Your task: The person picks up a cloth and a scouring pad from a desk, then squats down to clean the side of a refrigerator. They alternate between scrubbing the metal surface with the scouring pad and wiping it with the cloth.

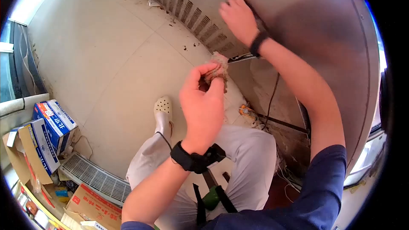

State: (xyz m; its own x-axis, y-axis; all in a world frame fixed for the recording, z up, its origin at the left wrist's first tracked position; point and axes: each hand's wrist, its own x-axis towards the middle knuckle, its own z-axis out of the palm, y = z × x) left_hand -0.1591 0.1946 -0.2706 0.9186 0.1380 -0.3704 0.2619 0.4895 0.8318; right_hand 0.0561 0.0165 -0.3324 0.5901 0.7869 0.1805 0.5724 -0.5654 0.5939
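Note:
My left hand is closed, thumb and fingers pinching a ragged grey-brown dusty wad in front of the opening low in a metal cabinet. My right hand is over the cabinet's front panel, close to a dark seam, above the slotted vent rows. Its fingers are bent and smeared by motion. The opening beside the left hand shows a stained interior with a dark cable running down it.
Tiled floor with dark crumbs of dirt lies left of the cabinet. Blue-and-white boxes, a white grille and an orange-brown carton stand at lower left. Orange debris lies by the opening. My leg and clog are below.

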